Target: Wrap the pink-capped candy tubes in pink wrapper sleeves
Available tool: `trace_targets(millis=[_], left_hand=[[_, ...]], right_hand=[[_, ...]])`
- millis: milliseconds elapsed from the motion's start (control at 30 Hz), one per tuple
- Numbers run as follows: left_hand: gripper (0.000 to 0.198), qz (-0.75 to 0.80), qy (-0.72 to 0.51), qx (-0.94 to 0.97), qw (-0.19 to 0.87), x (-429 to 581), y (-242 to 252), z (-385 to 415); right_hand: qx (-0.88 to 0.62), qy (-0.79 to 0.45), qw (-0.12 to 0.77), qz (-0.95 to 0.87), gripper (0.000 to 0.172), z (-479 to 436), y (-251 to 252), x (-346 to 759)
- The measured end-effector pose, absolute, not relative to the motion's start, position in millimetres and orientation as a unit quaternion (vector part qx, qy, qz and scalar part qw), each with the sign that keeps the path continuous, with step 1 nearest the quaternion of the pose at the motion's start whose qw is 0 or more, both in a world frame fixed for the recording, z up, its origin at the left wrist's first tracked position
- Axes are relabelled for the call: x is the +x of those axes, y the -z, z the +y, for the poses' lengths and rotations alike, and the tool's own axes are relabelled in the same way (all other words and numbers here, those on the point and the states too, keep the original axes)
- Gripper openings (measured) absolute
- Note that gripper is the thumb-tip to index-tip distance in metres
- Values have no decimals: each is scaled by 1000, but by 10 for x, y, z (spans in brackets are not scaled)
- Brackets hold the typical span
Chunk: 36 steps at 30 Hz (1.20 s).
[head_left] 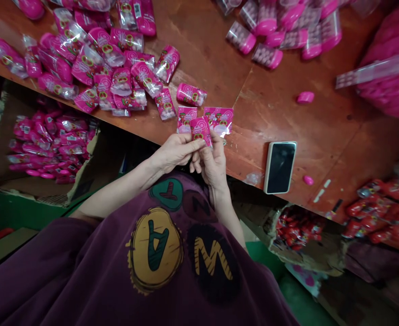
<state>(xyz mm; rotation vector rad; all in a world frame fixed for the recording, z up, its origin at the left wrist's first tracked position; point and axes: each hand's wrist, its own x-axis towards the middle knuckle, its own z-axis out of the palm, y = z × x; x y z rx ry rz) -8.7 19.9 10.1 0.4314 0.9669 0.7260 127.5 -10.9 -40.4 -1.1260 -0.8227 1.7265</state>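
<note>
Both my hands meet at the near edge of a red-brown wooden table. My left hand and my right hand pinch the same small pink sachet, held upright between thumbs and fingers. Two more flat pink sachets lie on the table just beyond it. A filled pink packet lies a little farther back. A heap of pink wrapped packets covers the table to the left.
A phone lies face up at the table edge to the right. More pink containers sit at the back right. A cardboard box of pink packets stands below left; red packets lie at right.
</note>
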Motion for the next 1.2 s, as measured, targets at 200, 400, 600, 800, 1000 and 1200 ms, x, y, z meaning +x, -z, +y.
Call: trace_targets(millis=[200,400,600,800,1000,1200], left_hand=[[38,467,-331,219,790,-124,-82,175],[32,498,-374,194,758,-120,-146,189],[35,488,-405,192,749,-116,-115,195],[44,468,-406,202,759,-135,18,128],[40,472,-396,191,764,-119,0,124],[38,453,-435,197,753,-97,-42,149]], right_hand=[[-435,-713,449,-318,60,-114,469,1214],[-444,-691,451,-350,54,-128,477,1243],[-465,-684,429,-364,55,-182,451,1286],[-500,-640,446,-376,54,-238,475,1222],[-507,-644,460,-341,51,-278,530,1194],[-506,-659,473,-292,47,-263,483,1162]])
